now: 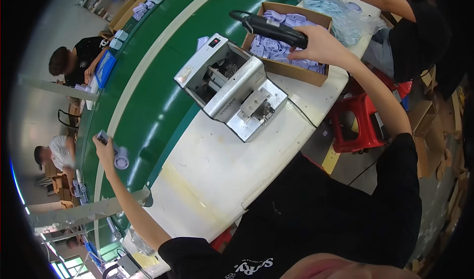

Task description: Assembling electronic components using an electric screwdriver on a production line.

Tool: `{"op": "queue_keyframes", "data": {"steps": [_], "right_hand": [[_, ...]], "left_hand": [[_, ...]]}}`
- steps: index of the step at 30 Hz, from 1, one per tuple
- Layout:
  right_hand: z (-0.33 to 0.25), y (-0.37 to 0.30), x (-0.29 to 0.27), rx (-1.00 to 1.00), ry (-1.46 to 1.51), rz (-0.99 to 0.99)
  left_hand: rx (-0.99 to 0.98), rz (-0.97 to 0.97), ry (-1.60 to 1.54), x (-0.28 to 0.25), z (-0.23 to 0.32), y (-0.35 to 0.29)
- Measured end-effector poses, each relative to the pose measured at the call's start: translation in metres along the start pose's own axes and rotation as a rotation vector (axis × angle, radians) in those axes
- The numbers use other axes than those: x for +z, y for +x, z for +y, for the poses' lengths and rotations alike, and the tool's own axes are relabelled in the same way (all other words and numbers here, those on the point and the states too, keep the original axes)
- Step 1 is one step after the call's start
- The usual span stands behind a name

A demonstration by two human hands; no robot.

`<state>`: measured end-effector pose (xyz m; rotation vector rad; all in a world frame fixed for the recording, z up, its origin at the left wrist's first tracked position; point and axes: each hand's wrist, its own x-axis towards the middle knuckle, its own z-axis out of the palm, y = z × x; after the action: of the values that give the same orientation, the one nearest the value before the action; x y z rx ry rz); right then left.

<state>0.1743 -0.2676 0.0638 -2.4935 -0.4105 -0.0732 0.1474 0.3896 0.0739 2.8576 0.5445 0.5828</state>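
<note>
My right hand [321,44] is wrapped round a black electric screwdriver [274,31], held sideways above a cardboard box of lavender plastic parts. At the far left, over the green conveyor belt, my left hand [103,154] is closed on a lavender plastic housing [120,159] with a round, ring-like end. A dark, grey-edged piece [102,138] shows at its fingertips; whether it belongs to the housing I cannot tell. Between my hands stands a silver screw feeder [232,89], with a red-lit switch and small metal bits in its open tray.
The white worktable [207,160] runs along the green conveyor belt [163,94]. Beyond the feeder sits the cardboard box [296,74]; a clear plastic bag [340,20] lies behind it. A red stool [355,123] stands at right. Co-workers sit across the belt and at upper right.
</note>
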Motion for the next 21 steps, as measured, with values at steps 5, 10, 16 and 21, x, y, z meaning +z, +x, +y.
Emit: {"op": "queue_keyframes", "data": {"steps": [5,10,16,21], "right_hand": [[0.013,0.011,0.02,-0.049,-0.195,0.013],[0.01,0.005,0.002,-0.129,-0.03,0.222],[-0.016,-0.021,-0.023,0.138,0.333,0.283],[-0.078,-0.068,-0.012,-0.006,0.673,0.277]], "left_hand": [[0.246,0.022,-0.561,-0.049,0.138,-0.075],[0.363,-0.099,-1.018,-0.073,0.199,-0.175],[0.309,-0.444,-1.41,-0.059,0.228,-0.244],[0.355,-0.474,-1.371,-0.035,0.253,-0.268]]}}
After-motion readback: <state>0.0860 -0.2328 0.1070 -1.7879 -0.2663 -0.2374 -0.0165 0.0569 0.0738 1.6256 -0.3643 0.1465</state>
